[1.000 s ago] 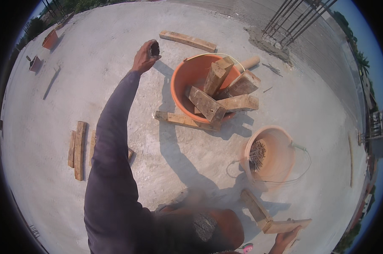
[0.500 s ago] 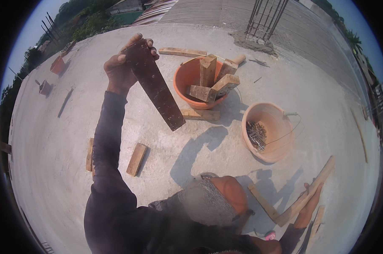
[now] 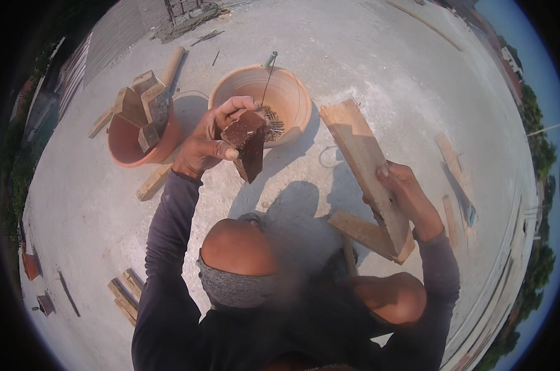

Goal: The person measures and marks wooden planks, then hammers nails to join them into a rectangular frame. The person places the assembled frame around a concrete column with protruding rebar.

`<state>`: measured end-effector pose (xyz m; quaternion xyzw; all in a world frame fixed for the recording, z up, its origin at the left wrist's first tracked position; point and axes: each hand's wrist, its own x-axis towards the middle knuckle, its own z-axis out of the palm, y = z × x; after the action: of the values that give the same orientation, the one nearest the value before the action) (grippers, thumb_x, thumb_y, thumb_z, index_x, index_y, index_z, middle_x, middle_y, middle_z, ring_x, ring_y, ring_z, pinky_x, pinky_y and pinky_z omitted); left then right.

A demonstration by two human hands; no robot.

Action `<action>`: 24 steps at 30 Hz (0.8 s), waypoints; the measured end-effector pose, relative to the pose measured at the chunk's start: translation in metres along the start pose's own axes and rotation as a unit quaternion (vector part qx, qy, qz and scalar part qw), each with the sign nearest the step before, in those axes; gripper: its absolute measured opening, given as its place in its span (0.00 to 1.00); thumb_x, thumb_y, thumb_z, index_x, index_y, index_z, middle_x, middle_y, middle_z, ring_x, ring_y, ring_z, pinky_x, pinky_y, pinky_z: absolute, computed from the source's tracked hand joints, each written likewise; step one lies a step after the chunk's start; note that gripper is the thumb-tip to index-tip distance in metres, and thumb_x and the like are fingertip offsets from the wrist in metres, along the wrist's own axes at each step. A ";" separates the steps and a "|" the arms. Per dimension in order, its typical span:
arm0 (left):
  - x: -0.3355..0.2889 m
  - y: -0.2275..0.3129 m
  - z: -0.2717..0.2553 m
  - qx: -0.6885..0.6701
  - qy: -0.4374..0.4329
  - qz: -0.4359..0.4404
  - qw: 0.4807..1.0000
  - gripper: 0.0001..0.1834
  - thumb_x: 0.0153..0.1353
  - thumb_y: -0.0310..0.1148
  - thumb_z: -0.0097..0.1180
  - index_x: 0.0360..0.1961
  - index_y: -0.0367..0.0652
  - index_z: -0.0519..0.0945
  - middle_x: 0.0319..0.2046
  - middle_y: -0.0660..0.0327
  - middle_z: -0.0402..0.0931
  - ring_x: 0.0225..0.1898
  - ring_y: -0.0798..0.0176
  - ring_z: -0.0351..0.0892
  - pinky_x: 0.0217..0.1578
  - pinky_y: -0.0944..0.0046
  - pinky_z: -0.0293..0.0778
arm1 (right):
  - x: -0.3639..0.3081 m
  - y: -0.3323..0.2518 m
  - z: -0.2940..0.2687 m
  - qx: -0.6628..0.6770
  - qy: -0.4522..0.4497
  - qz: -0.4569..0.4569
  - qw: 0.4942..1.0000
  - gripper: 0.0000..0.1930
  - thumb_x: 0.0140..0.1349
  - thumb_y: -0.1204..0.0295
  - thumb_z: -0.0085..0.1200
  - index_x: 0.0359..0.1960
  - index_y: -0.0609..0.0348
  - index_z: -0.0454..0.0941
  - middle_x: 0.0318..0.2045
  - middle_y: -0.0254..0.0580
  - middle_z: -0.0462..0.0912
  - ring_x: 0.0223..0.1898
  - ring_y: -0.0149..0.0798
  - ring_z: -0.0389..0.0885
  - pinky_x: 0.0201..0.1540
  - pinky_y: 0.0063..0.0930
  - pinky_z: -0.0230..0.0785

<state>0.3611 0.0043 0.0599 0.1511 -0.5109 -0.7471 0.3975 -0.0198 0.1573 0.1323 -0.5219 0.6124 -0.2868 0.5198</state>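
My left hand (image 3: 199,145) is closed round a dark brown wooden block (image 3: 250,148), seen nearly end-on. It is held up in front of a peach-coloured bucket (image 3: 224,86), in which several nails (image 3: 273,125) lie. My right hand (image 3: 406,191) grips a pale wooden plank (image 3: 363,148) from its right side, with the plank slanting up to the left. A shorter wooden piece (image 3: 363,232) meets its lower end at an angle; whether they are fastened, I cannot tell. My bent knees are below, between the two arms.
An orange bucket (image 3: 122,157) filled with wood blocks (image 3: 131,108) stands at the left. More wood offcuts (image 3: 126,294) lie at the lower left, and planks (image 3: 452,161) lie to the right. Rebar (image 3: 179,7) rises at the far left. Small tubs (image 3: 30,266) sit at the left edge.
The view has turned to the right. My left hand has brought the dark block closer to the nail bucket and tipped it nearly end-on. My right hand has raised the pale plank.
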 end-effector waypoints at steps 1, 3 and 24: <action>0.010 -0.014 0.003 -0.005 0.012 -0.020 1.000 0.52 0.33 0.30 0.82 0.65 0.45 0.72 0.60 0.54 0.75 0.66 0.51 0.73 0.68 0.52 0.66 | -0.001 0.004 0.000 -0.012 -0.009 0.011 1.000 0.28 0.73 0.45 0.53 0.47 0.65 0.80 0.27 0.42 0.83 0.29 0.34 0.87 0.31 0.27 0.80; 0.024 -0.037 0.009 0.024 0.027 -0.042 0.998 0.52 0.34 0.32 0.83 0.66 0.43 0.72 0.61 0.55 0.75 0.68 0.52 0.71 0.70 0.54 0.65 | -0.002 0.009 0.000 0.020 -0.031 0.022 0.999 0.30 0.73 0.44 0.53 0.46 0.65 0.80 0.26 0.42 0.83 0.27 0.34 0.86 0.28 0.27 0.80; 0.102 -0.112 0.024 0.083 0.050 -0.153 0.984 0.31 0.67 0.44 0.65 0.66 0.43 0.74 0.61 0.58 0.72 0.62 0.61 0.69 0.64 0.60 0.67 | 0.041 0.056 -0.027 0.115 -0.040 0.121 0.985 0.35 0.71 0.40 0.52 0.54 0.67 0.80 0.27 0.37 0.79 0.24 0.30 0.82 0.22 0.23 0.74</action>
<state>0.2314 -0.0382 -0.0104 0.2971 -0.5213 -0.7456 0.2900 -0.0607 0.1301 0.0770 -0.3915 0.6131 -0.2691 0.6312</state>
